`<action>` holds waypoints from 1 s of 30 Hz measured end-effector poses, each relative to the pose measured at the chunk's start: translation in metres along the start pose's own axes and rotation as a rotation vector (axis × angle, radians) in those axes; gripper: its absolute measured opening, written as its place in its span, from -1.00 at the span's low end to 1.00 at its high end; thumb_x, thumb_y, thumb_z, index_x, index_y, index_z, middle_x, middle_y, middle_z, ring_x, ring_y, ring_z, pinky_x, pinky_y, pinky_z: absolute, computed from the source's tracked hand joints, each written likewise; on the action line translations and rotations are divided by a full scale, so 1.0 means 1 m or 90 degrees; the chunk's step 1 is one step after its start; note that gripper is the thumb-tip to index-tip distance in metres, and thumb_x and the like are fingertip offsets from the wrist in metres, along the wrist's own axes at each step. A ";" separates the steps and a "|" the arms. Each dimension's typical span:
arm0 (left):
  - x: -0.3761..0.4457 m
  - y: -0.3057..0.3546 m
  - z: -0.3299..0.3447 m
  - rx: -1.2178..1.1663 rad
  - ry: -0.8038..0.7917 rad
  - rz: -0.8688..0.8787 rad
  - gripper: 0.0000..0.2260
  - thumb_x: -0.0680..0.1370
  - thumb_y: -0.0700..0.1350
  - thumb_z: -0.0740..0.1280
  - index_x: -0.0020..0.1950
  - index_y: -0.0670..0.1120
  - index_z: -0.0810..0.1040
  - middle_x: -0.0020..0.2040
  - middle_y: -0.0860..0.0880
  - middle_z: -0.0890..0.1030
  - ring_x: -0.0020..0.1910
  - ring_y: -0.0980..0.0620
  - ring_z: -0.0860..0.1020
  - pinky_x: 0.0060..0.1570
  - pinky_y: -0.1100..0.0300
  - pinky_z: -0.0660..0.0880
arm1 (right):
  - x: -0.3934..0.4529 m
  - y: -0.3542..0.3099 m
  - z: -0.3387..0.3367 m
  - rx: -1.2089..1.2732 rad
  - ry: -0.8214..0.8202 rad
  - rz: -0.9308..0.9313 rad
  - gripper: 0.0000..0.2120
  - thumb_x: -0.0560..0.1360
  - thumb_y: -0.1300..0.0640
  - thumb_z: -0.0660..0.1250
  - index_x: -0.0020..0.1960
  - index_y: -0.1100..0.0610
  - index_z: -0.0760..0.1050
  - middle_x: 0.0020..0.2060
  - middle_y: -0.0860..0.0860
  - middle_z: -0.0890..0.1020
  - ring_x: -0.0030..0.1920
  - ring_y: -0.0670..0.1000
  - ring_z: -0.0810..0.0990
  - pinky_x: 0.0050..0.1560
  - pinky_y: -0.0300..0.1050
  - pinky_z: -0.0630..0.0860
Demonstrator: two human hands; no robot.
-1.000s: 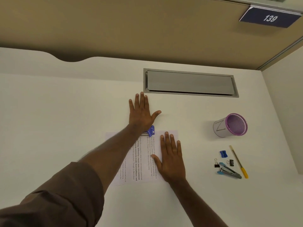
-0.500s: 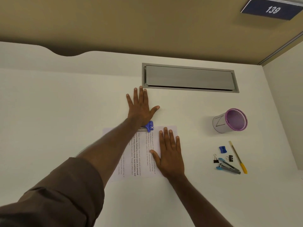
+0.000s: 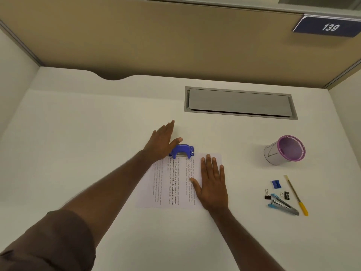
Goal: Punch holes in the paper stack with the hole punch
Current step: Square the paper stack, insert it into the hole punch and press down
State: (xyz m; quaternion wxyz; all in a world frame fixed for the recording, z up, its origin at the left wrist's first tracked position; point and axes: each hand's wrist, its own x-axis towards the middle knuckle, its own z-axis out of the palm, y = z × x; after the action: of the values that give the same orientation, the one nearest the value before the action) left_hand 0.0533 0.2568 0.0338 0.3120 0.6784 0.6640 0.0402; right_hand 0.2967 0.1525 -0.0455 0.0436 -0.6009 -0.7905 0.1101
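A printed paper stack (image 3: pixel 172 184) lies on the white desk (image 3: pixel 78 153) in front of me. A blue hole punch (image 3: pixel 182 151) sits over the far edge of the stack. My left hand (image 3: pixel 162 141) is just left of the punch, fingers straight, thumb beside the punch's top, and the punch now shows almost fully. My right hand (image 3: pixel 213 182) lies flat on the right part of the paper, fingers straight, pressing it down.
A purple mesh pen cup (image 3: pixel 285 150) stands at the right. Nearer me lie a blue sharpener (image 3: pixel 276 184), two black binder clips (image 3: pixel 267 194), a blue stapler (image 3: pixel 282 205) and a yellow pen (image 3: pixel 297 194). A grey cable hatch (image 3: pixel 240 102) sits at the back; partition walls enclose the desk.
My left hand, which lay flat over the hole punch, has come off it and shifted left, uncovering the punch. My right hand has stayed flat on the paper.
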 end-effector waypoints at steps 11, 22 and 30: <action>-0.077 -0.023 0.010 0.144 0.032 0.003 -0.31 0.65 0.08 0.25 0.67 -0.03 0.00 0.50 -0.12 0.42 0.43 -0.15 0.42 0.47 -0.01 0.30 | -0.002 -0.002 -0.007 -0.009 0.003 -0.007 -0.25 0.63 -0.30 -0.07 0.63 0.12 -0.16 0.63 0.07 -0.08 0.63 0.08 -0.12 0.59 0.20 0.01; -0.067 -0.008 0.014 0.291 0.003 -0.025 -0.19 0.59 0.14 0.34 0.67 -0.03 -0.05 0.46 -0.10 0.42 0.36 -0.11 0.46 0.36 0.01 0.39 | -0.012 -0.003 -0.003 -0.016 -0.006 -0.008 -0.23 0.63 -0.32 -0.06 0.63 0.12 -0.20 0.63 0.06 -0.15 0.62 0.07 -0.19 0.60 0.18 -0.04; -0.086 -0.019 0.030 0.265 0.022 -0.022 -0.11 0.52 0.14 0.43 0.67 -0.01 -0.04 0.43 -0.09 0.43 0.34 -0.10 0.45 0.34 0.00 0.39 | -0.037 -0.008 0.002 -0.008 0.001 -0.006 -0.23 0.62 -0.32 -0.08 0.63 0.13 -0.18 0.63 0.07 -0.13 0.62 0.07 -0.17 0.59 0.19 -0.03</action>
State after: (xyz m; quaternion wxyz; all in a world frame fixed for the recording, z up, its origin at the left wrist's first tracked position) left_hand 0.0411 0.1648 0.0312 0.1543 0.7157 0.6749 -0.0919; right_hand 0.2987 0.1142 -0.0433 0.0414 -0.5977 -0.7938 0.1043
